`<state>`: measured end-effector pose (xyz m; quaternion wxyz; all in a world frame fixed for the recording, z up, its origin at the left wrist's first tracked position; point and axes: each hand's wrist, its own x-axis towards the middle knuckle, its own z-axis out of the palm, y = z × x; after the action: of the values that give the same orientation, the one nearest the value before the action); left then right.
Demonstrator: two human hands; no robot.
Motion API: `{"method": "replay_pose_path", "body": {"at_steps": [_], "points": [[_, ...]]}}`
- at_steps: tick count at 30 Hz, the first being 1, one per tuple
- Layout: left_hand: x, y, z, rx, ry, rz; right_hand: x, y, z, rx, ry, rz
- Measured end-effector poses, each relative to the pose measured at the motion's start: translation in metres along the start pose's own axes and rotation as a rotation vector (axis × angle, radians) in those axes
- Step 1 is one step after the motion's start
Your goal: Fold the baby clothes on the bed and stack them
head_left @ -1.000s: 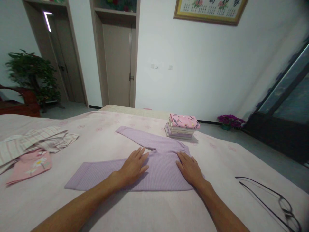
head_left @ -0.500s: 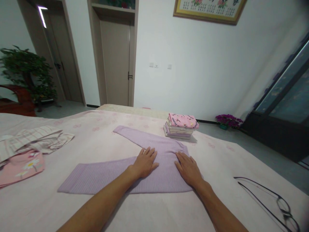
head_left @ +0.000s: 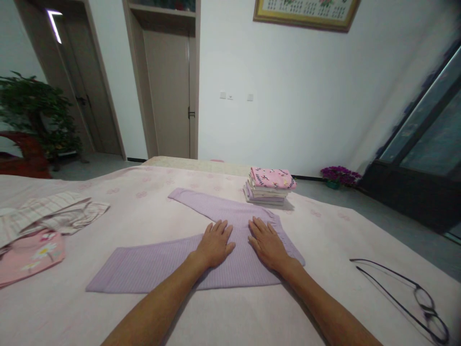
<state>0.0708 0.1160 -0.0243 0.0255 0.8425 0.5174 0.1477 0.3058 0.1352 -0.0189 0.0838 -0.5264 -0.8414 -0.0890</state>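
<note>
Lilac ribbed trousers point(head_left: 151, 262) lie spread on the pink bed sheet point(head_left: 230, 312), one leg reaching left, the other angled toward the far side. My left hand point(head_left: 215, 242) rests flat on the fabric near the crotch, fingers stretched out. Close beside it, my right hand point(head_left: 267, 242) lies flat on the waist end, fingers also extended. Neither hand holds anything.
A stack of folded clothes point(head_left: 268, 186) with a pink piece on top sits beyond the trousers. Loose striped and pink garments point(head_left: 39, 226) lie at the left. Glasses point(head_left: 414, 295) rest at the right. Doors, a plant point(head_left: 34, 113) and purple flowers point(head_left: 338, 175) are behind.
Both hands slid over the trousers toward each other: the left moved right, the right moved left and slightly forward. They now lie side by side.
</note>
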Motion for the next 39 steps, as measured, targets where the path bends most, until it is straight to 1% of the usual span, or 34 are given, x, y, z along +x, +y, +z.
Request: {"method": "replay_pose_path", "body": {"at_steps": [2,4,7,10,13,18,21,24,28,31,35,39], "points": [[-0.001,0.0,-0.001,0.005,-0.001,-0.004,0.013,0.003,0.004,0.021,-0.056,-0.009],[-0.001,-0.001,-0.002,0.007,0.0,-0.004,0.027,0.011,0.009,0.031,-0.109,0.012],[-0.001,-0.002,-0.001,0.005,-0.004,0.003,0.046,0.031,0.018,0.02,-0.157,0.106],[0.0,-0.005,0.001,0.0,-0.013,-0.001,0.057,0.048,0.025,-0.004,-0.159,0.197],[0.0,-0.006,0.003,-0.013,-0.006,0.001,0.063,0.053,0.026,-0.036,-0.122,0.245],[0.001,-0.006,0.002,-0.034,-0.006,-0.002,0.076,0.043,0.014,-0.084,-0.039,0.288],[0.001,-0.005,0.0,-0.042,-0.01,-0.011,0.091,0.032,0.008,-0.066,-0.022,0.236],[0.0,-0.004,-0.003,-0.056,0.002,-0.02,0.109,0.021,0.01,-0.045,-0.005,0.174],[-0.001,-0.003,-0.005,-0.071,0.028,-0.022,0.13,0.01,0.021,-0.04,-0.024,0.167],[0.0,-0.003,-0.006,-0.078,0.052,-0.03,0.139,0.007,0.025,-0.051,-0.043,0.192],[0.001,-0.003,-0.009,-0.09,0.063,-0.031,0.146,0.006,0.022,-0.079,-0.051,0.225],[0.0,-0.003,-0.01,-0.109,0.096,-0.021,0.152,0.003,0.012,-0.096,-0.066,0.208]]}}
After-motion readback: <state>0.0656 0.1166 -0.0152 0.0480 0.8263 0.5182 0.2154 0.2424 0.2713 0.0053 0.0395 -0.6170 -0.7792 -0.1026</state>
